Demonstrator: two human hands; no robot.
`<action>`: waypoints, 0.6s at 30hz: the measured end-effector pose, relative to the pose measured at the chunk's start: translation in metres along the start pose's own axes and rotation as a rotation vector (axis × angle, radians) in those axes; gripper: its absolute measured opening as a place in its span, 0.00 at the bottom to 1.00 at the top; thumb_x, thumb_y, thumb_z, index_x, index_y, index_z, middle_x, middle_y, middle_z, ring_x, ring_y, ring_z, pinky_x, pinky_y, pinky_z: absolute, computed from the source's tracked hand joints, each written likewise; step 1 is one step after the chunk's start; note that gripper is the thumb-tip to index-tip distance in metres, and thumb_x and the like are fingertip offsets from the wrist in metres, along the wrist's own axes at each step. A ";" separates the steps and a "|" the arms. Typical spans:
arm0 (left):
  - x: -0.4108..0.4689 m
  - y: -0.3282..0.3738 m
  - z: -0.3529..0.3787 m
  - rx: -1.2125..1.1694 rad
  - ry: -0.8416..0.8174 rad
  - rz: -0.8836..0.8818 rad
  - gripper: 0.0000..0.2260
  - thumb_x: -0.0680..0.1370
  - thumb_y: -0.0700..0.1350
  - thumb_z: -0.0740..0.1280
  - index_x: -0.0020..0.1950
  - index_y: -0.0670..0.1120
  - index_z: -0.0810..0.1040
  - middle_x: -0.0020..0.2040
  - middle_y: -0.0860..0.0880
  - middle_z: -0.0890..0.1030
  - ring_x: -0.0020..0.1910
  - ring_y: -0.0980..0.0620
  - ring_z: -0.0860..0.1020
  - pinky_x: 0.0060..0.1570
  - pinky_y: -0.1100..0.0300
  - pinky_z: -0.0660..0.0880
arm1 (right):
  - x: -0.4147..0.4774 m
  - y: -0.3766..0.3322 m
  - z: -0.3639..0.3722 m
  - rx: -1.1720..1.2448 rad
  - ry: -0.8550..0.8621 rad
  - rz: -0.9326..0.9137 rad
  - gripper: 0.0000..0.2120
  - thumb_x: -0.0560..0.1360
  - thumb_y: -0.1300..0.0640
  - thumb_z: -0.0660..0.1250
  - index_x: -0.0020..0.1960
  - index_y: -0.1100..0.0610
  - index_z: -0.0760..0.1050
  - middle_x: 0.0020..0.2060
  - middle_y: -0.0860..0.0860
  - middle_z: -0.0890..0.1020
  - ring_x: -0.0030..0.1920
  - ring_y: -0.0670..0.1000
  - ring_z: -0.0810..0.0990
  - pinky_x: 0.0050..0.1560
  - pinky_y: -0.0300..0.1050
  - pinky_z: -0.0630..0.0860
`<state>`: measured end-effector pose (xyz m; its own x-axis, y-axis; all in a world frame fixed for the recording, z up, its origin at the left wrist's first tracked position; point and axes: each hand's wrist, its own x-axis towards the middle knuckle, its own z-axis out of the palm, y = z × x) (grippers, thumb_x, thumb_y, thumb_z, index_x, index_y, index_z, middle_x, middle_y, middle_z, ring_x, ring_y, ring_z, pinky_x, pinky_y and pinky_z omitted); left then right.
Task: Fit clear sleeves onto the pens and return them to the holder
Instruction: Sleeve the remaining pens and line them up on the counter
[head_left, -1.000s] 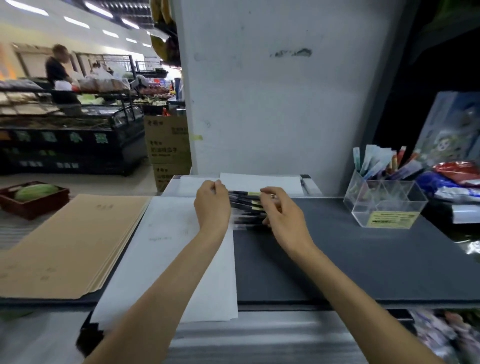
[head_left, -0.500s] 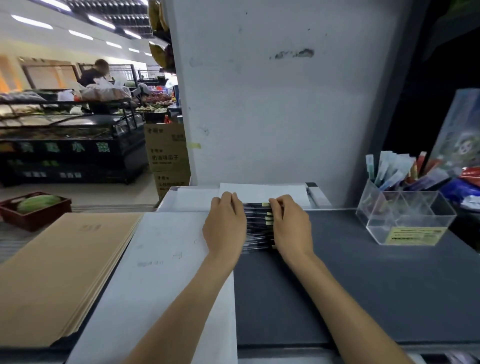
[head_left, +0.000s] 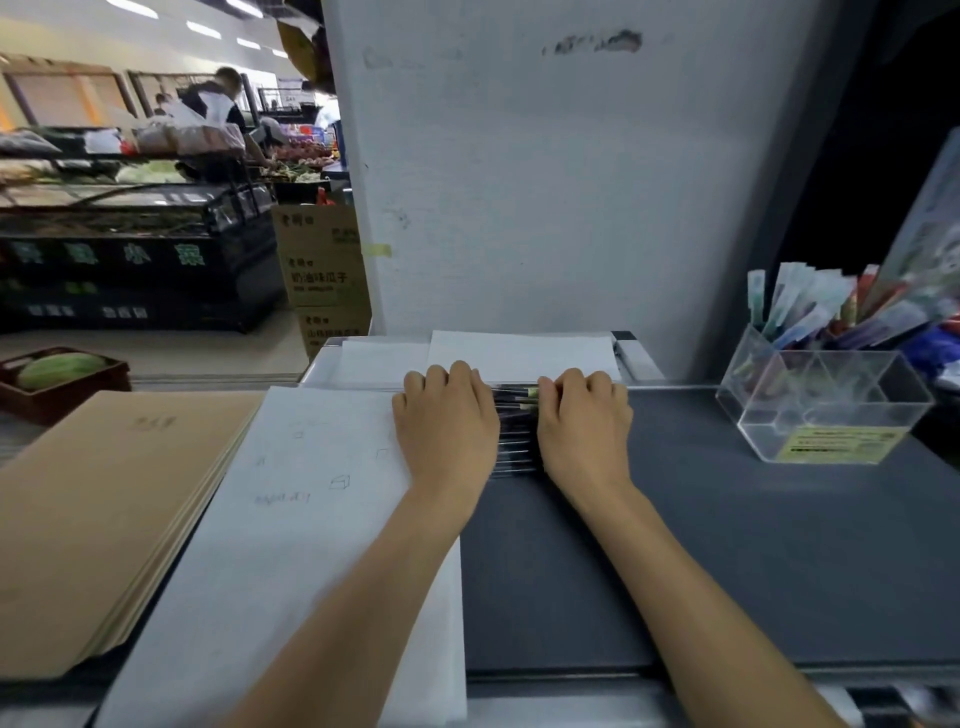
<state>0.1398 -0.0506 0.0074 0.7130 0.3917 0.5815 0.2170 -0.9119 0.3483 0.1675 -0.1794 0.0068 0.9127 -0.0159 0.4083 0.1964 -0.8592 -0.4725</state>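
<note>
The pens (head_left: 517, 431) are drawn closer between left hand (head_left: 447, 421) and right hand (head_left: 584, 422) — fingers now curled around them — seemingly gathered for sleeving.

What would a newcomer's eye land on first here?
The left hand and right hand lie over the ends of a row of dark pens on the grey mat, centre. At right stands a clear holder with colourful packets; at left, a brown paper stack.
</note>
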 end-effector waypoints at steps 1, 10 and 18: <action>0.000 0.000 0.001 -0.009 -0.006 -0.009 0.14 0.85 0.47 0.55 0.49 0.44 0.78 0.46 0.45 0.79 0.50 0.43 0.73 0.48 0.49 0.69 | -0.001 0.000 0.001 -0.008 0.004 0.002 0.18 0.87 0.48 0.53 0.57 0.58 0.77 0.55 0.56 0.76 0.57 0.59 0.70 0.58 0.54 0.67; 0.008 -0.010 -0.002 -0.517 0.035 -0.275 0.09 0.82 0.43 0.62 0.51 0.47 0.82 0.53 0.48 0.78 0.53 0.47 0.74 0.54 0.48 0.75 | 0.001 0.004 0.000 0.111 0.072 0.091 0.14 0.85 0.51 0.58 0.53 0.56 0.79 0.54 0.55 0.77 0.57 0.58 0.71 0.59 0.54 0.65; 0.009 -0.015 -0.010 -1.003 0.006 -0.506 0.14 0.84 0.47 0.56 0.61 0.52 0.81 0.55 0.59 0.81 0.54 0.63 0.76 0.52 0.64 0.69 | 0.003 0.006 -0.014 0.809 0.097 0.282 0.15 0.85 0.48 0.60 0.47 0.55 0.79 0.51 0.52 0.81 0.44 0.42 0.80 0.46 0.44 0.74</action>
<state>0.1363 -0.0320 0.0150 0.6915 0.6918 0.2079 -0.1559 -0.1381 0.9781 0.1662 -0.1922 0.0160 0.9383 -0.2493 0.2396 0.1955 -0.1891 -0.9623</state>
